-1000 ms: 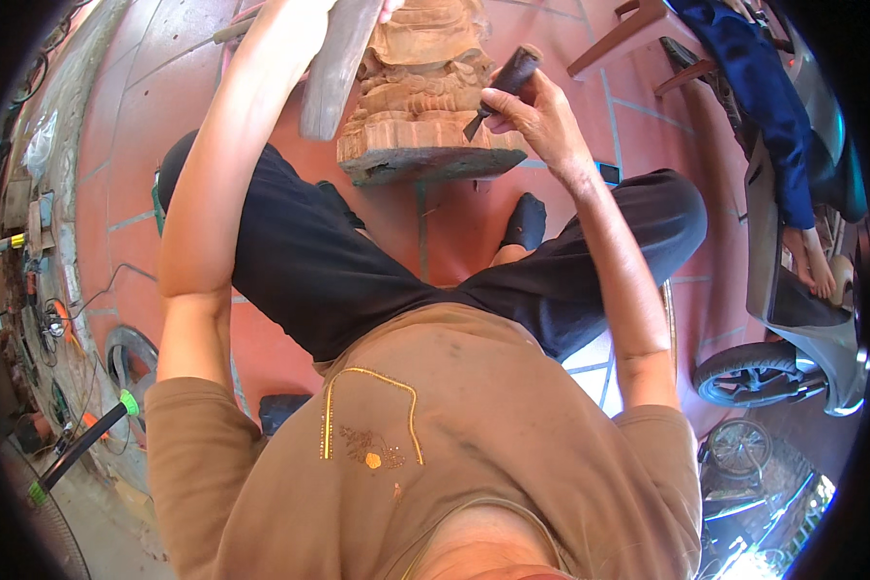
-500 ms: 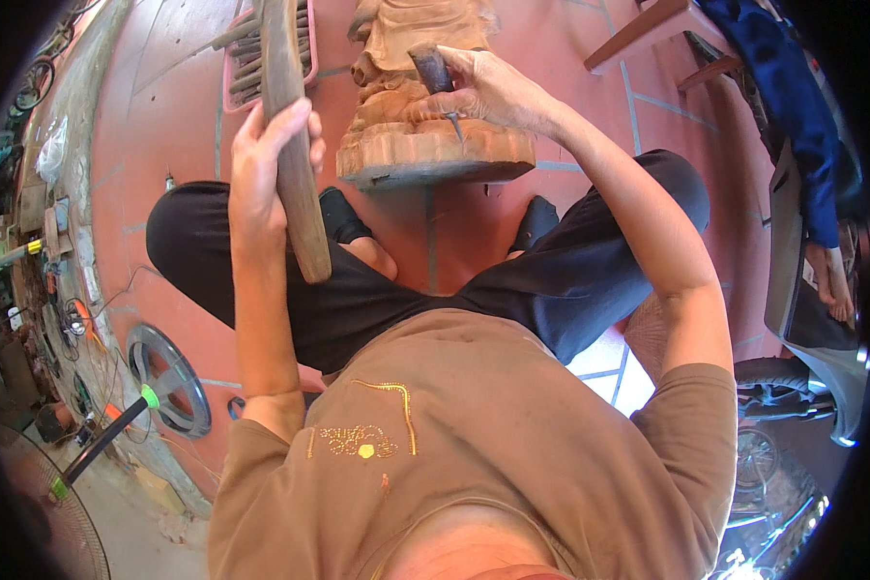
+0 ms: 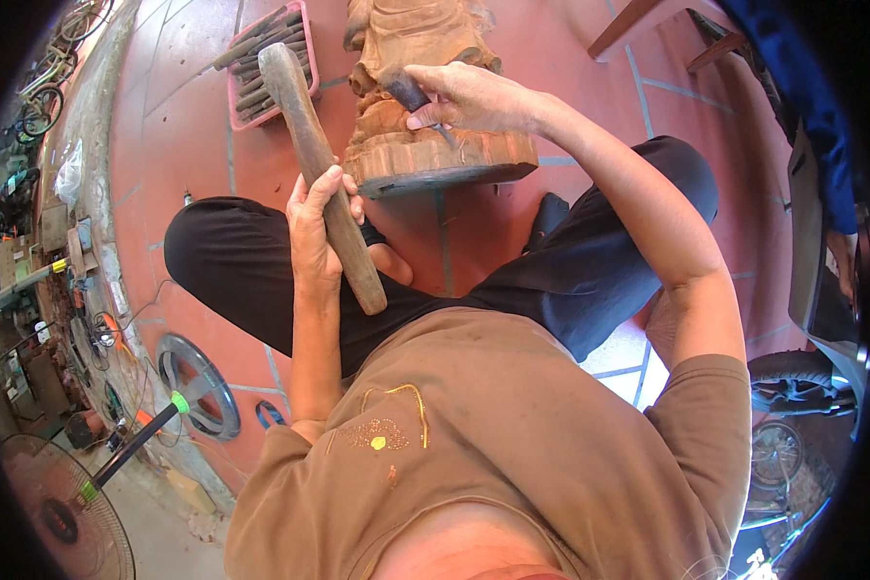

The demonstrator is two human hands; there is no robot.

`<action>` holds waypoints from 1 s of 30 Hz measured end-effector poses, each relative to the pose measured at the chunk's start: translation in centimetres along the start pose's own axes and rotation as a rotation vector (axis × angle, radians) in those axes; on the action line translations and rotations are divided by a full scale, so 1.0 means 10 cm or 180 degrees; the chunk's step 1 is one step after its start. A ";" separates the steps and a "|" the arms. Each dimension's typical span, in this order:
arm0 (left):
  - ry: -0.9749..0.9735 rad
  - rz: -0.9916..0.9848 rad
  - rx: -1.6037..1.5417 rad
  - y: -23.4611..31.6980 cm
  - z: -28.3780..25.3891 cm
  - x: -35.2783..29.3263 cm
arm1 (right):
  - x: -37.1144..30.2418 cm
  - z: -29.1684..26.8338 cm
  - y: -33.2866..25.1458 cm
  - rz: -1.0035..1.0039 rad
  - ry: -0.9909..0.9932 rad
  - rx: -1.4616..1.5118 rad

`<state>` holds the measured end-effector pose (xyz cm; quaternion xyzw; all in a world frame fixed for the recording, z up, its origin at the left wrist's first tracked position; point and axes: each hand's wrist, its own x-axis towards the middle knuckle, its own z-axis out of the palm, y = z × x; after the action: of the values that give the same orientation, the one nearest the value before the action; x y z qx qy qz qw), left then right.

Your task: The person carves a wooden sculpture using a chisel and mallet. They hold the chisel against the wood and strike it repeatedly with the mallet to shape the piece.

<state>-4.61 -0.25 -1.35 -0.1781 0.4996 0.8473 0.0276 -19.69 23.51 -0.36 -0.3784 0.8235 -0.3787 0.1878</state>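
1. Our left hand (image 3: 313, 220) grips a wooden club (image 3: 304, 121).
2. Our right hand (image 3: 478, 97) holds a chisel (image 3: 405, 91), pointing down at the carved wood (image 3: 389, 162) beneath it.
3. We are probably placing the chisel; the next move calls for steady aim.

Standing fan (image 3: 61, 522), bicycle (image 3: 46, 95), dark tyre (image 3: 791, 366)

my wooden club (image 3: 309, 133), greyish brown; my chisel (image 3: 407, 91), dark grey-brown at the handle; the carving (image 3: 420, 46), orange-brown, its underside (image 3: 435, 181) dull grey; my shirt (image 3: 522, 416), medium brown with a gold dotted chest motif (image 3: 379, 443); my trousers (image 3: 242, 261), black; the floor (image 3: 570, 87), red tiles ruled by grey joints; the basket (image 3: 262, 120), pink; the fan post's collar (image 3: 180, 402), bright green.
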 end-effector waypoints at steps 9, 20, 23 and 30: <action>-0.0216 -0.0095 -0.0183 -0.09 -0.03 -0.05 | 0.02 0.08 -0.06 -0.0229 -0.0138 -0.0252; -0.0378 0.0138 0.0247 -0.15 -0.02 -0.10 | 0.04 0.21 0.06 -0.0345 0.0059 -0.0268; -0.0369 0.0231 0.0416 -0.16 0.00 -0.11 | 0.04 0.21 0.05 -0.0702 0.0175 -0.0359; -0.0319 0.0274 0.0491 -0.16 0.05 -0.15 | 0.04 0.21 0.02 -0.0390 0.0005 -0.0249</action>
<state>-2.96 1.13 -1.98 -0.1111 0.5685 0.8146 0.0298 -18.81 22.29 -1.86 -0.4349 0.8131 -0.3573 0.1488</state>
